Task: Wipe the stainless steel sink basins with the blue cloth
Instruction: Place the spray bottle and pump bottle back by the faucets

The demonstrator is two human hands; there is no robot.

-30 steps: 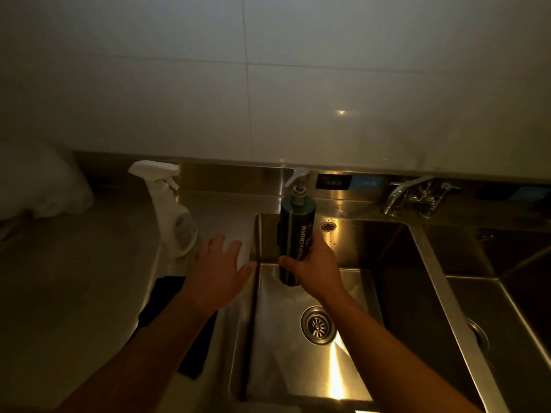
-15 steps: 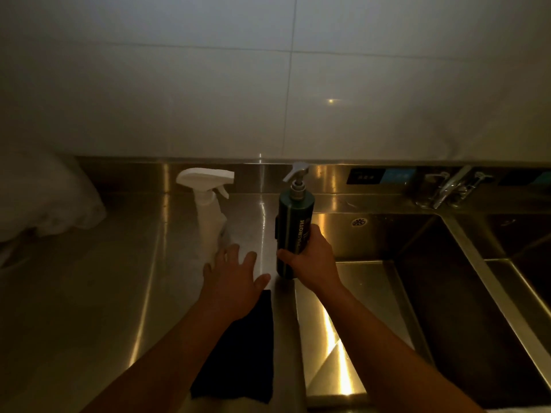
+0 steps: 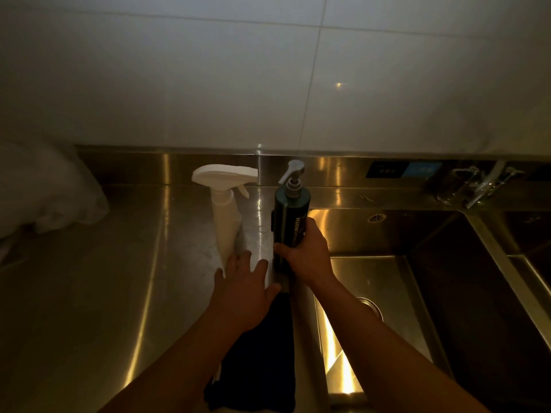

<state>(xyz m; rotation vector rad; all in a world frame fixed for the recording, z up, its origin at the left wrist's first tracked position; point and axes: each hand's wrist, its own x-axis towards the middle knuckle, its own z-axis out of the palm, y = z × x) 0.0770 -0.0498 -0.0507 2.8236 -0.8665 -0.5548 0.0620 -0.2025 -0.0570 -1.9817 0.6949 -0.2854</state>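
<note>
A dark blue cloth (image 3: 262, 362) lies flat on the steel counter just left of the sink basin (image 3: 369, 234). My left hand (image 3: 243, 289) hovers over the cloth's far end with fingers spread and straight, holding nothing. My right hand (image 3: 307, 251) grips a dark green pump bottle (image 3: 290, 216), which stands upright at the basin's left rim. The basin's drain (image 3: 371, 308) shows partly behind my right forearm. A second basin (image 3: 533, 234) lies at the far right.
A white spray bottle (image 3: 225, 210) stands on the counter (image 3: 119, 278) just beyond my left hand. A tap (image 3: 477, 186) sits on the back ledge between the basins. Something white and crumpled (image 3: 44, 186) lies at the far left. A tiled wall rises behind.
My right hand has carried the pump bottle from over the basin leftward to its rim. The view has swung left. My left hand stays spread above the cloth.
</note>
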